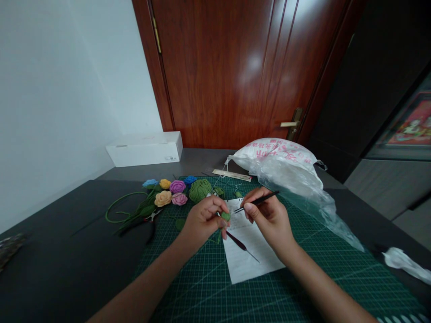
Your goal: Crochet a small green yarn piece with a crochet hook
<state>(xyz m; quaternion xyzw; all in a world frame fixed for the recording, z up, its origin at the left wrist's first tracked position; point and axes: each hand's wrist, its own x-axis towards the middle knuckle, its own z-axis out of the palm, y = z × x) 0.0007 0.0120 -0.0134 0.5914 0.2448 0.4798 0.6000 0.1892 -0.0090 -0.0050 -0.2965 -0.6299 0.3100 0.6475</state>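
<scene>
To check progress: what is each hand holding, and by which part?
The left hand pinches a small green crocheted piece at its edge; the right hand grips a slim black crochet hook around its middle.

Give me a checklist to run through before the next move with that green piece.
1. The right hand firmly holds the slim black hook: ok.
2. The left hand pinches the small green crochet piece: ok.
3. The green yarn ball sits within reach: ok.
4. Yarn runs freely from the ball to the piece: cannot tell, the hands hide it.
5. The handwritten paper lies flat on the cutting mat: ok.
6. The paper's writing is readable: cannot tell, it is too small.
</scene>
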